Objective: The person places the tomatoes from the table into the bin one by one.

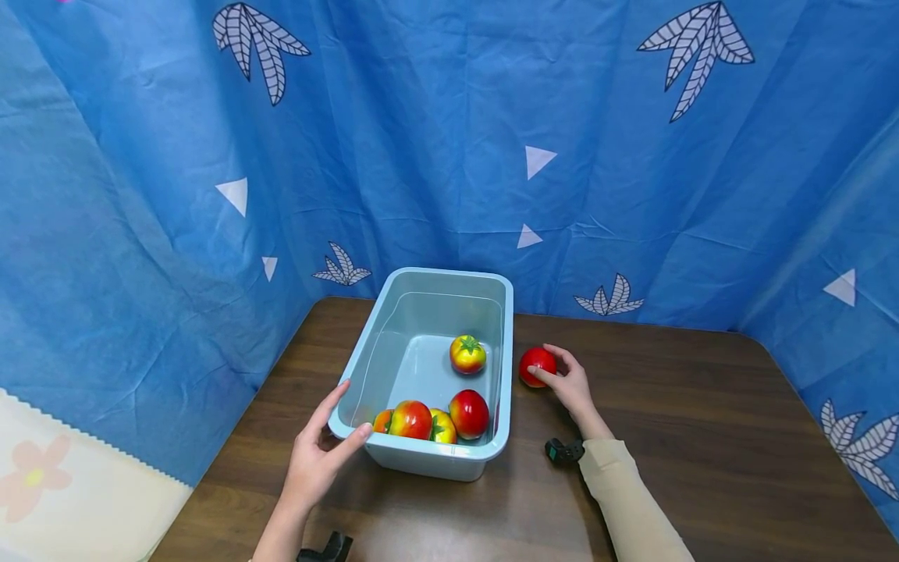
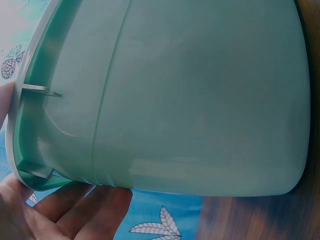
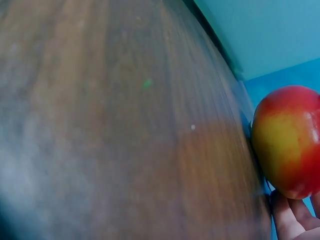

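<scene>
A pale blue plastic bin (image 1: 421, 468) stands on the wooden table. My left hand (image 1: 312, 460) holds its near left corner, with the thumb over the front rim and the fingers along the left side; in the left wrist view those fingers (image 2: 90, 210) lie under the bin's lip. To the right of the bin, my right hand (image 1: 572, 386) grips a glossy red fruit (image 1: 539, 367) between thumb and fingers. A yellow patch shows on that fruit (image 3: 287, 142) in the right wrist view, where the fingers are partly cut off.
Inside the bin, a yellow-red tomato (image 1: 467, 354) with a green calyx sits apart. Several more fruits, including a dark red one (image 1: 468, 414), cluster at the near end. A blue patterned curtain (image 1: 449, 156) hangs behind the table (image 1: 702, 437).
</scene>
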